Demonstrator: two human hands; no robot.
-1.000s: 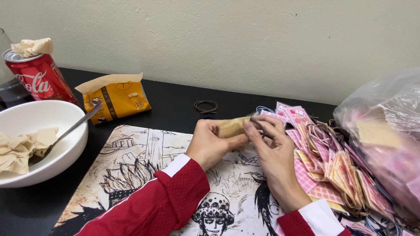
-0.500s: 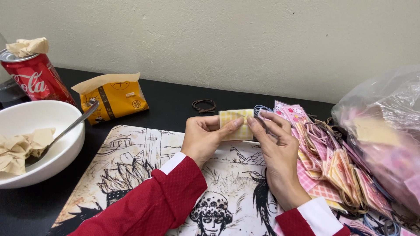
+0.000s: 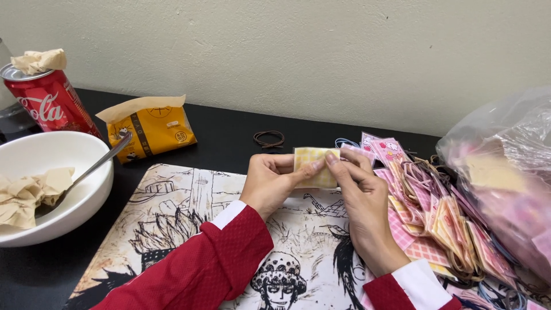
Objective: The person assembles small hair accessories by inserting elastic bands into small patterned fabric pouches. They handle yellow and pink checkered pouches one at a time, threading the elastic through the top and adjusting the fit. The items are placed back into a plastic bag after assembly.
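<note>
Head view: the small yellow checked packet is being held up between both hands, its long side running across from one grip to the other. The left hand is pinching its near edge; the right hand is pinching its right end, equally close. Just right of the grip, a heap of pink and yellow packets is lying on the printed mat, a black table beneath.

Bowl left of mat, can behind bowl, packet pile right, bag far right.
</note>
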